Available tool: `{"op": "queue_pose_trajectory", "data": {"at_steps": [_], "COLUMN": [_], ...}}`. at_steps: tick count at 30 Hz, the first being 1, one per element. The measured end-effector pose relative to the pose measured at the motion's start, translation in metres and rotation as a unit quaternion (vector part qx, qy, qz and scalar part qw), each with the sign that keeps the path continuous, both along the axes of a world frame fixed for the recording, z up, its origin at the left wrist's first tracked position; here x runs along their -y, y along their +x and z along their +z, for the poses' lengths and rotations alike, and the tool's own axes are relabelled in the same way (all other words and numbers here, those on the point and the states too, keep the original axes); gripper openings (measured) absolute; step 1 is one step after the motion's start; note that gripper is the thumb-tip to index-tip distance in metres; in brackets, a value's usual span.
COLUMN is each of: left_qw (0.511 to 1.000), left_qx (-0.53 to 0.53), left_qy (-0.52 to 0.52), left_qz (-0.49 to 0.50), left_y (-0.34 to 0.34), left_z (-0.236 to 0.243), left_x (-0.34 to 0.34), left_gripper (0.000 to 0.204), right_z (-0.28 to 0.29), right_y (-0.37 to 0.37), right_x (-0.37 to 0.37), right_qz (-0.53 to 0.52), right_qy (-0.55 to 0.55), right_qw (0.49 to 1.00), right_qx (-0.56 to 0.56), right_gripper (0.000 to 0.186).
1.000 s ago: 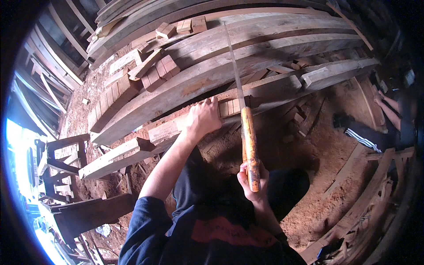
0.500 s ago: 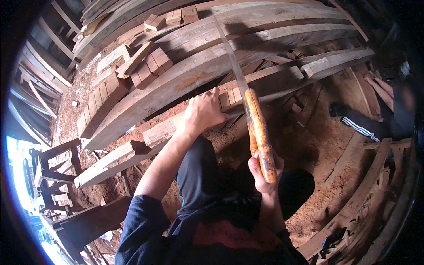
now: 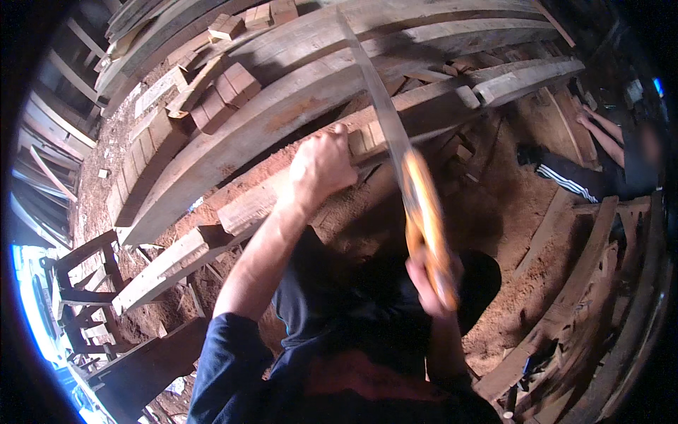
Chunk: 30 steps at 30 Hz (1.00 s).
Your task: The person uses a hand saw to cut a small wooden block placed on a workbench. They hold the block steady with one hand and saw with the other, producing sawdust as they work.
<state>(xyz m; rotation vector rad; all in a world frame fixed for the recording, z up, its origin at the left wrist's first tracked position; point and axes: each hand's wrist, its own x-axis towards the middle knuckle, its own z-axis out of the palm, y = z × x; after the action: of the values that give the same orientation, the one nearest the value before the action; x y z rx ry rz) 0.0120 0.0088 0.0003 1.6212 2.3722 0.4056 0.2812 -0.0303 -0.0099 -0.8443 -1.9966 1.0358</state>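
The right hand (image 3: 432,275), low and right of centre in the frame, is clamped around the orange handle of a long handsaw (image 3: 395,152), whose blade runs up toward the top centre and crosses a narrow wooden plank (image 3: 247,205). The left hand (image 3: 321,166), at centre, is closed over that plank just left of the blade, pressing it down. The handle is blurred, so the saw seems to be mid-stroke. How deep the cut goes cannot be told, since the blade and hand hide the kerf; the plank looks unparted, so the sawing appears unfinished.

No bench carries the work: the plank rests on long, curved, grey timber beams (image 3: 296,106) that sweep from the left edge to the upper right. Short reddish wood blocks (image 3: 226,92) lie stacked on them in the upper left. The floor (image 3: 522,226) at the right is reddish sawdust and earth, strewn with offcuts. Another person's legs (image 3: 565,177), in dark trousers with a white stripe, show at the right edge. Rough wooden framing rims the frame, with daylight at the lower left.
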Motion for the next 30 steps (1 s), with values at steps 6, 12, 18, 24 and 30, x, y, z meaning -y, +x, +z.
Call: {"op": "queue_pose_trajectory", "data": {"at_steps": [6, 12, 18, 24, 30], "left_qw": [0.989, 0.998, 0.997, 0.993, 0.986], "left_qx": [-0.089, -0.005, 0.001, -0.03, -0.072], "left_qy": [0.099, 0.042, 0.039, 0.101, 0.128], "left_qz": [-0.062, -0.054, -0.067, -0.06, -0.083], "left_y": [0.0, -0.015, -0.016, -0.016, -0.018], "left_z": [-0.019, 0.001, 0.0, -0.015, -0.024], "left_x": [0.002, -0.002, -0.005, -0.006, -0.008], "left_gripper": [0.036, 0.043, 0.091, 0.085, 0.075], "right_z": [-0.063, 0.012, 0.004, -0.014, -0.012], "right_y": [0.032, 0.014, -0.012, 0.002, 0.025], "right_x": [0.025, -0.002, -0.003, -0.013, 0.014], "right_qz": [-0.027, 0.078, 0.022, 0.049, -0.027], "right_qy": [-0.258, -0.144, -0.113, -0.139, -0.18], "right_qw": [0.938, 0.985, 0.991, 0.984, 0.977], "right_qx": [-0.231, -0.057, -0.066, -0.101, -0.106], "right_gripper": [0.017, 0.018, 0.008, 0.009, 0.013]}}
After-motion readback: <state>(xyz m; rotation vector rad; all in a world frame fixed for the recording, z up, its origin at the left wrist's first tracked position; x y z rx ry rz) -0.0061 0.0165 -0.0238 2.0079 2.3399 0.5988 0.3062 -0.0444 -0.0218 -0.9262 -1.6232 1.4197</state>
